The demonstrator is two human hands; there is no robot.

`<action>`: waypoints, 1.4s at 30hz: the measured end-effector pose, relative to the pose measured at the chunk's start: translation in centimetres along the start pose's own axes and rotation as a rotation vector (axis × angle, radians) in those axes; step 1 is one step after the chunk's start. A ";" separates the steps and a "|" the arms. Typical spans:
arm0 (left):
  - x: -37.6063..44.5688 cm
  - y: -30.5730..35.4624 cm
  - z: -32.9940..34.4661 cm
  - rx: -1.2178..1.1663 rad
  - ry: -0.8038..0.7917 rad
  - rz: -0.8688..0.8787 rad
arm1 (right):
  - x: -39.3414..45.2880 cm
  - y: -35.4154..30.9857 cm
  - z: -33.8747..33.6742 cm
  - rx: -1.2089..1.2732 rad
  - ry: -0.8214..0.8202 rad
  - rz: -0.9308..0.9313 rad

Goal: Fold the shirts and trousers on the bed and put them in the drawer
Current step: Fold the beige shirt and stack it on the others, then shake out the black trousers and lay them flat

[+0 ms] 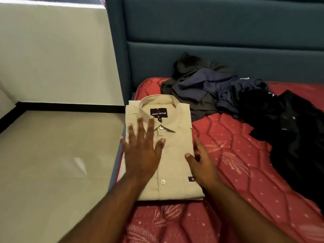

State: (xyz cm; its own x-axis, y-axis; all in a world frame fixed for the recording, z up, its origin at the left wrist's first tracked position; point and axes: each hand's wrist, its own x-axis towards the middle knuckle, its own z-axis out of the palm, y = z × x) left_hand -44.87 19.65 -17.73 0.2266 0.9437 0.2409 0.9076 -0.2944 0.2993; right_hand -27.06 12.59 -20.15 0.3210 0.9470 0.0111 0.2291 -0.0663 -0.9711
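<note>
Head view: folded beige cotton shirt (168,155) near red quilted bed (236,155) edge, left hand (142,151) flat on it, right hand (201,160) open beside, holding nothing; might slide off if pushed sideways.

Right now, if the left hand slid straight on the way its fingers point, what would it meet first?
The left hand lies flat on the folded beige shirt, fingers aimed at the collar. It would likely cross the collar's dark label first; beyond lies the headboard.
</note>
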 end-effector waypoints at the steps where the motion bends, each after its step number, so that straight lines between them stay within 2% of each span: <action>1: 0.0 0.1 0.3 -0.001 -0.037 0.078 | -0.2 0.2 0.0 -0.054 -0.008 -0.033; 3: 0.1 0.3 0.6 0.041 -0.151 0.117 | -0.8 0.6 -0.6 -0.115 -0.052 -0.029; 4: 0.1 1.0 0.6 0.074 -0.130 0.104 | -1.2 0.4 -1.5 -0.118 -0.085 -0.030; 6: -0.1 3.1 0.2 0.136 0.047 0.108 | -1.5 -0.4 -3.2 -0.160 -0.189 -0.045; 8: -1.2 7.6 0.5 0.119 0.117 0.252 | -2.0 -0.8 -7.0 -0.336 -0.189 -0.080; 10: -2.6 13.2 1.5 0.083 -0.025 0.391 | -2.7 -0.3 -12.5 -0.569 -0.075 -0.057; 13: -3.6 21.0 5.0 -0.001 -0.352 0.456 | -4.3 1.3 -21.2 -1.021 0.127 0.057; 15: -3.9 26.0 7.4 -0.077 -0.433 0.500 | -5.8 2.7 -26.8 -1.227 0.198 0.191; 18: -3.9 32.3 10.3 -0.115 -0.503 0.556 | -7.4 4.7 -32.8 -1.259 0.073 0.387; 20: -4.1 35.1 11.2 -0.021 -0.573 0.563 | -8.3 5.9 -34.5 -1.302 -0.024 0.347; 22: -4.6 36.4 10.8 0.070 -0.568 0.547 | -9.4 6.5 -34.4 -1.329 -0.024 0.243; 25: -6.6 35.5 9.4 0.142 -0.509 0.599 | -12.5 6.5 -32.6 -1.180 -0.030 0.247; 29: -14.9 29.8 6.5 0.140 -0.505 0.637 | -20.5 4.8 -29.4 -1.088 -0.072 0.257; 32: -24.7 23.5 3.3 0.017 -0.521 0.604 | -28.6 2.5 -25.4 -1.090 -0.187 0.276; 34: -30.4 19.2 1.9 -0.191 -0.410 0.605 | -33.9 1.1 -22.2 -1.100 -0.235 0.303; 35: -32.7 17.9 1.1 -0.364 -0.372 0.530 | -36.0 0.4 -20.6 -1.096 -0.233 0.321; 36: -35.0 16.8 0.0 -0.563 -0.367 0.370 | -38.2 -0.4 -18.7 -1.063 -0.218 0.340; 38: -38.4 15.6 -1.9 -1.094 -0.391 -0.179 | -42.2 -2.0 -15.1 -0.933 -0.219 0.322; 40: -41.2 13.7 -4.5 -1.564 -0.393 -0.702 | -45.9 -3.7 -12.0 -0.796 -0.330 0.279; 41: -42.1 12.6 -5.5 -1.669 -0.477 -0.908 | -47.4 -4.5 -10.7 -0.704 -0.389 0.312; 42: -42.9 11.7 -6.8 -1.650 -0.594 -1.031 | -49.1 -5.5 -9.6 -0.616 -0.417 0.359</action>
State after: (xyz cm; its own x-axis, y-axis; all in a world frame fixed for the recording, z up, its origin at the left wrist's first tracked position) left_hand -46.40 -25.32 -18.26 0.3164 0.6383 -0.7017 -0.2939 0.7693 0.5673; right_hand -35.27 -36.50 -13.02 0.1309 0.8664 -0.4819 0.6794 -0.4324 -0.5928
